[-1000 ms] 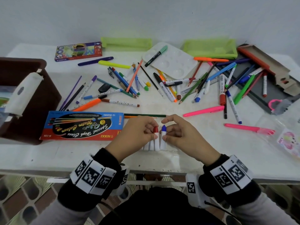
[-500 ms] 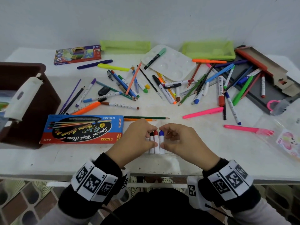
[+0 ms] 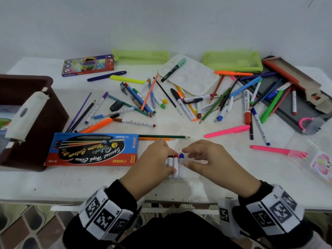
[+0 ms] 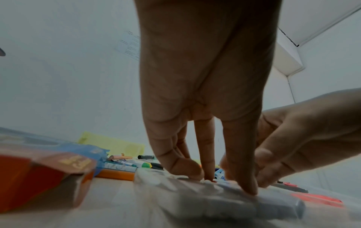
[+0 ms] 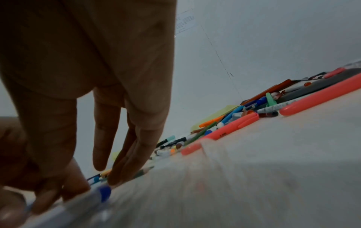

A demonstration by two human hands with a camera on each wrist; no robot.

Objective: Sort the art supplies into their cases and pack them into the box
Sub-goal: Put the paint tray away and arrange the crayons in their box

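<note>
From the head view, both hands meet at the near edge of the white table (image 3: 233,169), over a short row of white-barrelled markers (image 3: 177,166) lying side by side, their black, red and blue caps pointing away from the person. The left hand (image 3: 152,164) lies over the left end of the row, its fingers bent down onto the barrels; the right hand (image 3: 208,162) pinches the blue-capped marker between thumb and forefinger. Just left of them lies the blue and red water colour box (image 3: 93,150), and farther left stands the brown box (image 3: 32,123). Loose pens and pencils (image 3: 140,101) are scattered across the middle of the table, with two green cases (image 3: 142,55) at the back. From the left wrist, the left hand (image 4: 205,108) presses its fingertips (image 4: 248,186) down on the blurred white markers (image 4: 215,199), fingers slightly spread. From the right wrist, the right hand (image 5: 87,77) reaches down, its thumb against the blue-capped marker (image 5: 104,192), the other fingers loosely spread above.
</note>
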